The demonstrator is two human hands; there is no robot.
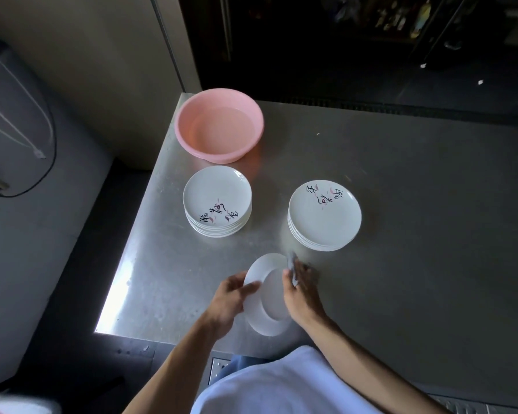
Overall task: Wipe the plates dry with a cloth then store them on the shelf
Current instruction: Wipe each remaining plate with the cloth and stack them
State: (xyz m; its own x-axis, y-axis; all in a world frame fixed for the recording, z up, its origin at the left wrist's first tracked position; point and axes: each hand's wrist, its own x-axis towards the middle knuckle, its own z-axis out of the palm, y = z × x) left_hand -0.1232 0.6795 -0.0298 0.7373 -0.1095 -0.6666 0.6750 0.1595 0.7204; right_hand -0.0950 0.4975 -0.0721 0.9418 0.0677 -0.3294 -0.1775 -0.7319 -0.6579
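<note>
The brushed steel worktop is carrying a round pink plastic basin, a left stack and a right stack of glossy white plates. Over its near edge, the left hand is gripping a tilted plate by the rim; the right hand, grip closed, is pinching a blurred cloth against it.

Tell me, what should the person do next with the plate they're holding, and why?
Probably sweep the cloth across the underside of the plate. The left hand holds the plate tilted, back facing the camera, while the right hand holds the cloth at its right rim, so that face seems unwiped.
</note>
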